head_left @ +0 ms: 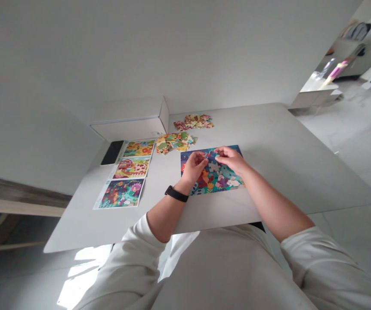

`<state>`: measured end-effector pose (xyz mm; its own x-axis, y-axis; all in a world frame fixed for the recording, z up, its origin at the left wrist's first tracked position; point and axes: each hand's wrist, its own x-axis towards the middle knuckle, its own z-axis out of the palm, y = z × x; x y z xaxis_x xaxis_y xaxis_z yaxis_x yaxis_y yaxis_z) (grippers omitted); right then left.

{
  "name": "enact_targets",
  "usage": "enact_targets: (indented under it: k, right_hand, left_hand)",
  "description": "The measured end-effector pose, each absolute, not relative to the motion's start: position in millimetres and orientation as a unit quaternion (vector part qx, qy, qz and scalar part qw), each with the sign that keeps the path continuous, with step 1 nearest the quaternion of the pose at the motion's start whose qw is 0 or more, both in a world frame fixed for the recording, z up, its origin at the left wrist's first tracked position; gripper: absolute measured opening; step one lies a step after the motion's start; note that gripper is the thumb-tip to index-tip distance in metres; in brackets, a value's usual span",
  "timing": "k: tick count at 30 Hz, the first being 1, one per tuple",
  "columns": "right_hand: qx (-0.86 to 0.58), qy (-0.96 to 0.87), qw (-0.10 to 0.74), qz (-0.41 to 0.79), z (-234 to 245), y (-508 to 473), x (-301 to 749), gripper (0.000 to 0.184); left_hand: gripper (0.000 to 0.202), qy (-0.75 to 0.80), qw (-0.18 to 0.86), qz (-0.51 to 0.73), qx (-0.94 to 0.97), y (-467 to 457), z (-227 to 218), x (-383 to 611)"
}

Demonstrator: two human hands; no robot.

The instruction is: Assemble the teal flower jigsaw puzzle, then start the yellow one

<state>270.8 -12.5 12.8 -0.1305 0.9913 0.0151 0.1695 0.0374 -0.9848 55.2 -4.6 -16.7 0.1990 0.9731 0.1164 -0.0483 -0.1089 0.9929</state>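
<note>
A colorful jigsaw puzzle [224, 183] with rabbits, flowers and a dark blue upper part lies flat on the table, mostly assembled, with a pale gap near its middle. Over its upper half, my left hand [196, 167] and my right hand [231, 158] face each other with fingers pinched. Between their fingertips is a small puzzle piece [208, 154], blue with some red; the fingers cover part of it. A black band [176, 194] circles my left wrist. My hands hide some of the puzzle's upper middle.
Two heaps of loose pieces, one yellow-green [174, 142] and one pink-brown [196, 122], lie behind the puzzle. At left are a sheet of three printed pictures [122, 193], a dark phone [112, 153] and a white box [130, 125] against the wall.
</note>
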Motion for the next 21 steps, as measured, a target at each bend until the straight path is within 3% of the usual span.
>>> enact_targets:
  k: [8, 16, 21]
  right_hand:
    - [-0.479, -0.573, 0.426, 0.511, 11, -15, 269, 0.05]
    - [-0.5, -0.587, 0.422, 0.477, 20, -17, 277, 0.048]
    - [-0.494, -0.643, 0.373, 0.452, 15, -12, 279, 0.043]
  left_hand:
    - [0.049, 0.4, 0.57, 0.515, 0.5, -7, -9, 56]
    - [0.037, 0.402, 0.521, 0.495, 0.568, -7, -13, 55]
    - [0.027, 0.416, 0.466, 0.471, 0.622, -6, -15, 55]
